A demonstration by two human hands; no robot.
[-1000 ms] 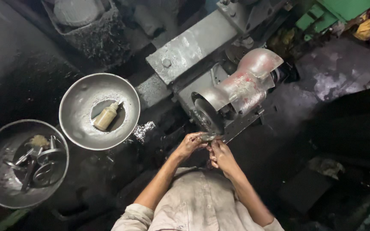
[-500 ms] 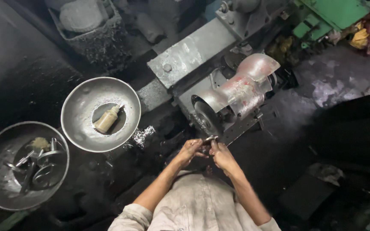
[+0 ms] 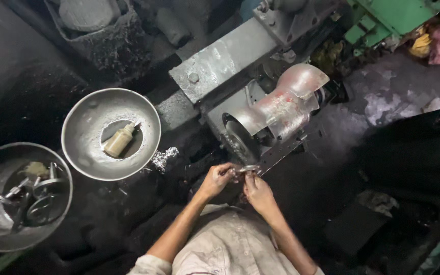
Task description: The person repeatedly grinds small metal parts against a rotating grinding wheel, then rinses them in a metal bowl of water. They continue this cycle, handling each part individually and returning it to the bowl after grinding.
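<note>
Small shiny metal part (image 3: 249, 168), pinched betw. both hands, by grinder wheel (image 3: 240, 142).

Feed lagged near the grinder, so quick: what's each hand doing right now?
Left hand: closed, pinching the small metal piece in front of the grinding wheel.
Right hand: closed, gripping the same piece from its other side.

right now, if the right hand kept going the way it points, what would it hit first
Probably the grinding wheel: the right hand points up toward it, pinching a small metal piece with the left hand. Depth is unclear.
</note>
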